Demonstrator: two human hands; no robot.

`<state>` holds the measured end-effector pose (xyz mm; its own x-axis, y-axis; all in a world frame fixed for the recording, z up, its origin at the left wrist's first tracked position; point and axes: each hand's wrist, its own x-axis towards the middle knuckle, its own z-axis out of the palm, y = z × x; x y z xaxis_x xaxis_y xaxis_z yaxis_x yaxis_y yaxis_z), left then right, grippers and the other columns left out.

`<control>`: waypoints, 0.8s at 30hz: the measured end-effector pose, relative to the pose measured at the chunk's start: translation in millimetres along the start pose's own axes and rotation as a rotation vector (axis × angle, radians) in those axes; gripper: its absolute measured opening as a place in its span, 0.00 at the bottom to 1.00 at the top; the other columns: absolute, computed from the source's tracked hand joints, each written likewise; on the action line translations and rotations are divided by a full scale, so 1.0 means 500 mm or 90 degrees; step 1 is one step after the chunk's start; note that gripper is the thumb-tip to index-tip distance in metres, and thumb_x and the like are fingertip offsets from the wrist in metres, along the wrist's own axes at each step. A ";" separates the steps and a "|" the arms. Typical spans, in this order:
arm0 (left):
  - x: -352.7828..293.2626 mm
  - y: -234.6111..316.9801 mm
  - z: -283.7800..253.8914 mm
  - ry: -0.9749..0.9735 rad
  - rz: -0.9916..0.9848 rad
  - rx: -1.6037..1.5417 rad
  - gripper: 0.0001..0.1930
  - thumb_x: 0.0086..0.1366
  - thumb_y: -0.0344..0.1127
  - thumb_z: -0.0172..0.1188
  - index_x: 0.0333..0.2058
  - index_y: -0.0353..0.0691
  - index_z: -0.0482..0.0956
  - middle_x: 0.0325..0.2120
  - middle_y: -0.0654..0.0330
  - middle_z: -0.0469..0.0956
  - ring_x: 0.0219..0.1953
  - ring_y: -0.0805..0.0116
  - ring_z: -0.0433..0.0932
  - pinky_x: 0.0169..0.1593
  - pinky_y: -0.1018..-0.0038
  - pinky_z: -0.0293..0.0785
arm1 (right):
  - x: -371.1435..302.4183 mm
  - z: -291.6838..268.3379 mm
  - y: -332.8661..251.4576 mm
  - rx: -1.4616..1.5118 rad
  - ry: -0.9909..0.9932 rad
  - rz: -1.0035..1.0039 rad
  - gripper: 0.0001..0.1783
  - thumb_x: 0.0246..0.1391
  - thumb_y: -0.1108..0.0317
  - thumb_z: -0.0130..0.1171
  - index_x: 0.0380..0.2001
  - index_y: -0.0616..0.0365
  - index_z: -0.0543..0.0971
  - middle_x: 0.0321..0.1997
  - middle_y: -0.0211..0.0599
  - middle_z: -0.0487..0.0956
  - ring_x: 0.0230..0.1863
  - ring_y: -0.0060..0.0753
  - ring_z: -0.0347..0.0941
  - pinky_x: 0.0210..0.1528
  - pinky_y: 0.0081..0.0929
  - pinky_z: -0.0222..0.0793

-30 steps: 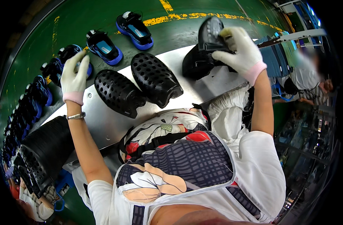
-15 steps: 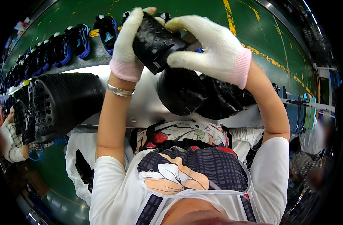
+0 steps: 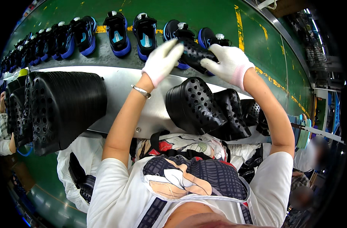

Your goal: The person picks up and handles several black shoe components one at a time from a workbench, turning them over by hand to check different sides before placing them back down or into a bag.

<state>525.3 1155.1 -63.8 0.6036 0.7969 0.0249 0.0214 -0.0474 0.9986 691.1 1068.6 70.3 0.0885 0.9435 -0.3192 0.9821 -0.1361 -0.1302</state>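
Perforated black plastic shoe-form shell [image 3: 194, 55] is held up over the row of black-and-blue sneakers, in front of two of them, the left sneaker [image 3: 171, 28] and the right sneaker [image 3: 206, 37]. The right hand [image 3: 229, 64] grasps its right end, thumb below and fingers above. The left hand [image 3: 165, 62] has its fingers at the other end (a silver bangle [image 3: 141, 91] circles that wrist); whether they grip or merely press, I cannot tell.

As things stand, the nearer sneakers to the left, such as the middle sneaker [image 3: 145, 32], show light-blue insoles [image 3: 117, 37] with no shell visible inside. Plenty of shells remain unplaced: a long left stack [image 3: 73, 108] and a shorter right stack [image 3: 194, 104] lie nested on the metal surface [image 3: 152, 114].

No writing shows on the shell; pale lettering marks a blue sign [image 3: 337, 114] far right. Any insole print is too small to read.
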 end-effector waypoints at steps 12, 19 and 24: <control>-0.007 -0.066 0.022 -0.096 0.247 0.306 0.17 0.60 0.39 0.60 0.46 0.40 0.78 0.46 0.55 0.76 0.47 0.53 0.75 0.51 0.63 0.72 | 0.140 -0.032 0.028 -0.074 -0.169 0.080 0.26 0.50 0.49 0.52 0.36 0.64 0.82 0.35 0.53 0.81 0.38 0.51 0.79 0.44 0.37 0.74; 0.004 -0.030 0.034 -0.139 0.118 0.468 0.15 0.60 0.42 0.59 0.42 0.42 0.78 0.45 0.53 0.77 0.46 0.51 0.76 0.48 0.61 0.74 | 0.200 0.076 -0.062 -0.150 -0.114 0.086 0.22 0.60 0.51 0.49 0.46 0.54 0.80 0.42 0.50 0.81 0.44 0.50 0.79 0.48 0.40 0.74; 0.055 -0.013 0.049 -0.304 -0.096 0.619 0.16 0.58 0.44 0.57 0.40 0.42 0.80 0.41 0.49 0.80 0.44 0.49 0.78 0.48 0.59 0.75 | 0.197 0.066 -0.051 -0.187 -0.154 0.044 0.17 0.59 0.52 0.50 0.41 0.45 0.83 0.44 0.41 0.82 0.45 0.44 0.79 0.45 0.39 0.74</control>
<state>561.6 1162.6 -70.9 0.7841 0.5291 -0.3245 0.6149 -0.5913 0.5217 669.1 1154.9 11.0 0.1483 0.8318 -0.5349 0.9841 -0.0708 0.1627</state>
